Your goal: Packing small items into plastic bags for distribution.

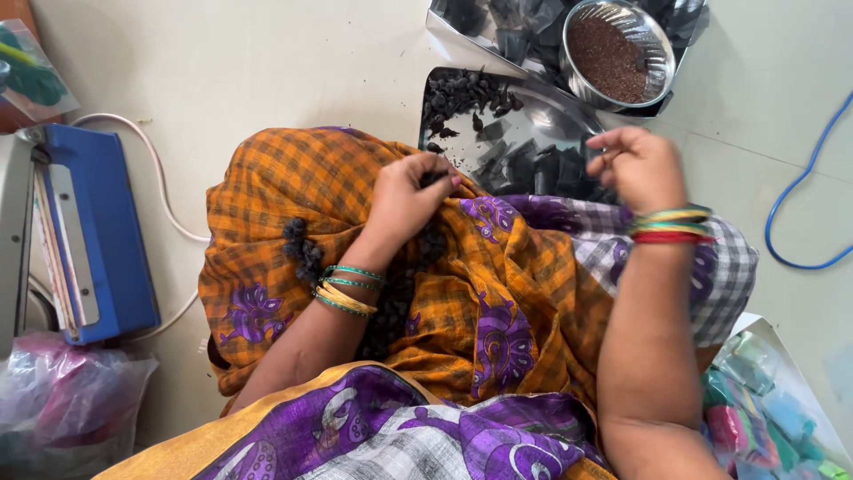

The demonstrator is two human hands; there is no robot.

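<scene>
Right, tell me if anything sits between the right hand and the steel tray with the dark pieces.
Nothing visible does. The right hand hovers at the near edge of the steel tray, with only open air between its fingers and the dark pieces. The left hand is off to the side, on the orange cloth.

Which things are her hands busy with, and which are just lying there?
In use: left hand, right hand, small black dried pieces, shiny steel tray, round steel bowl of brown seeds.
Lying about: blue sealing machine, blue cable, pink plastic bag.
</scene>
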